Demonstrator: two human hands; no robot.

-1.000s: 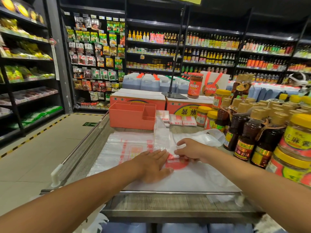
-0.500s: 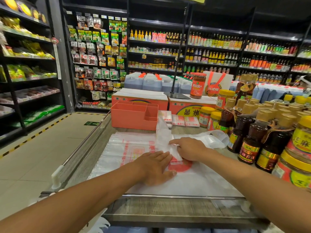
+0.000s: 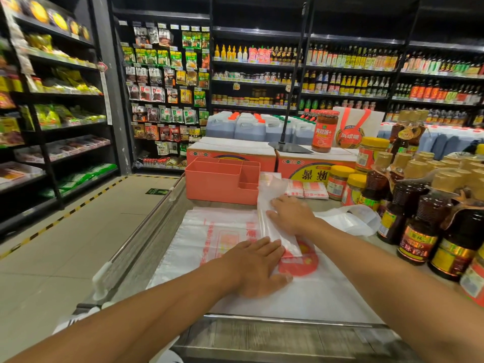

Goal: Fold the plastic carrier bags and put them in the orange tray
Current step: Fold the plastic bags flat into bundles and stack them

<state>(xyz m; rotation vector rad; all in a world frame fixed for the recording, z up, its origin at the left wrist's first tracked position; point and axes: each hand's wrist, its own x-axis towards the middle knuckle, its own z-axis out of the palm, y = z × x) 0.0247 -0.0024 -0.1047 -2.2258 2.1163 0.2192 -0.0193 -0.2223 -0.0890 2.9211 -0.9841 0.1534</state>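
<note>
A stack of translucent white carrier bags [image 3: 209,239] with red print lies flat on the counter. On top of it, one bag is folded into a long narrow strip [image 3: 272,221] running away from me. My left hand [image 3: 258,265] lies flat, fingers straight, pressing the strip's near end. My right hand [image 3: 292,213] presses flat on the strip's middle, fingers pointing left. The orange tray [image 3: 222,182] with compartments stands at the back of the counter, just beyond the strip's far end. Folded bags [image 3: 307,189] lie to the tray's right.
Dark sauce bottles [image 3: 419,221] and yellow-lidded jars [image 3: 340,183] crowd the counter's right side. A crumpled white bag [image 3: 351,218] lies beside them. Orange cartons [image 3: 230,153] and a black stand base [image 3: 289,147] sit behind the tray. A metal rail [image 3: 288,319] edges the counter.
My right hand slid forward along the folded strip, away from me, flattening it toward the tray. My left hand stayed pressed on the near end.
</note>
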